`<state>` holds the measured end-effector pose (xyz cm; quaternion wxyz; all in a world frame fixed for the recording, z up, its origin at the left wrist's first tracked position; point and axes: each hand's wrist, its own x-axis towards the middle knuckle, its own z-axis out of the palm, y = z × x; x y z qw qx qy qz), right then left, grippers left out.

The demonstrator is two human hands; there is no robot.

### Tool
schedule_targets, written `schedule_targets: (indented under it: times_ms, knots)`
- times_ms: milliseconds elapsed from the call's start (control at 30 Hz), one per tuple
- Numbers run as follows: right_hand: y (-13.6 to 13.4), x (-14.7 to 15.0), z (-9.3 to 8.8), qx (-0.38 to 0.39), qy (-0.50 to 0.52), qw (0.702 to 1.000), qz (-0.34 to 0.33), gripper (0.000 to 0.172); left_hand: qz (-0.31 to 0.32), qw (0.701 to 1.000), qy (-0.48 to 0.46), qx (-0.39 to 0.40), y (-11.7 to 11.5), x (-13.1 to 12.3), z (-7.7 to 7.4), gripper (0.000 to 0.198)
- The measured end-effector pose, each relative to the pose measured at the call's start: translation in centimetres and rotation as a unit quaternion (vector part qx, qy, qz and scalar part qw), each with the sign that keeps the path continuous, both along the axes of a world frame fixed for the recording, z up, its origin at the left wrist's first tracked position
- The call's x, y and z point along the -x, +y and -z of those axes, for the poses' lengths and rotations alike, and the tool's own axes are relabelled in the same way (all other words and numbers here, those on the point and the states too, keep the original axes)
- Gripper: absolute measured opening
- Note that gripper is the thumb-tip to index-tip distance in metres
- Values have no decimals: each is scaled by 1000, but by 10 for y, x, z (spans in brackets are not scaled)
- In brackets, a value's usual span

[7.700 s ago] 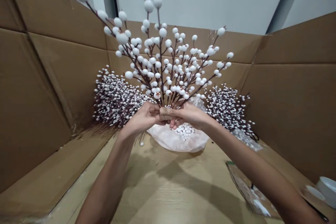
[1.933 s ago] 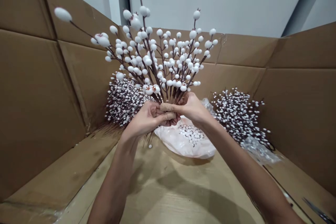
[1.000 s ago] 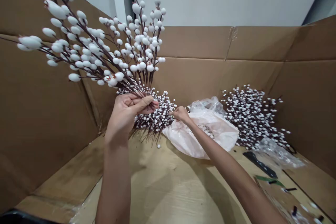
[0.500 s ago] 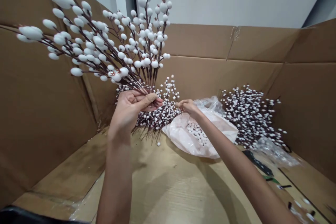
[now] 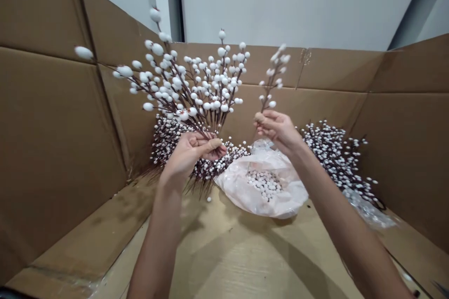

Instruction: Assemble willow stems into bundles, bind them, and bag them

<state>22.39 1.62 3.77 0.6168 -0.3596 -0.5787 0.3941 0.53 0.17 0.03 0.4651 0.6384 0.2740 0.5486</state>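
Observation:
My left hand (image 5: pixel 199 147) is closed round the lower stems of a fanned bunch of artificial berry branches (image 5: pixel 196 86), brown with white oval berries. The bunch spreads upward and to the left above the table. To the right, my right hand (image 5: pixel 275 128) pinches a single berry branch (image 5: pixel 271 77) near its lower end and holds it upright, apart from the bunch. Below the hands lies an open white plastic bag (image 5: pixel 231 187) with many loose white berries (image 5: pixel 264 184) inside.
A pile of berry branches (image 5: pixel 164 142) lies behind my left hand. Another pile (image 5: pixel 329 149) rests at the right, with clear plastic wrap (image 5: pixel 372 210) in front. Cardboard walls (image 5: pixel 49 149) enclose the table (image 5: pixel 228 257). One loose berry (image 5: pixel 209 199) sits near the bag.
My right hand has risen from the pile behind the bag and now holds up a single berry branch. The bunch in my left hand has shifted right and lower in view.

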Motion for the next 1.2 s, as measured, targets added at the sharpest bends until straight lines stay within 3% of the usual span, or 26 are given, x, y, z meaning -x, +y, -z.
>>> schedule_targets:
  times_ms: [67, 167, 333, 467, 667, 833, 933, 1100, 1200]
  knots:
    - [-24, 1, -12, -81, -37, 993, -80, 22, 34, 999, 19, 6, 1, -5, 1, 18]
    - [-47, 12, -22, -103, -147, 976, -126, 26, 89, 996, 30, 3, -2, -15, 1, 17]
    - [-56, 32, -27, -95, -228, 966, -72, 27, 133, 990, 24, 33, -7, -28, 1, 16]
    - [-54, 34, -22, -119, -264, 956, -42, 12, 153, 988, 7, 35, -5, -31, 2, 13]
    - [-55, 38, -18, -145, -319, 935, 46, 13, 130, 990, -29, 44, -8, -35, 4, 21]
    - [-58, 41, -22, -182, -386, 898, 109, 17, 105, 993, -31, 43, -13, -38, 3, 25]
    - [-56, 42, -22, -169, -381, 905, 90, 17, 99, 993, -38, 47, -13, -39, 2, 28]
    - [-47, 44, -16, -110, -310, 944, 37, 15, 84, 994, -46, 45, -10, -37, 4, 31]
    - [-44, 46, -15, -108, -299, 947, 33, 12, 68, 996, -41, 35, -9, -37, 5, 30]
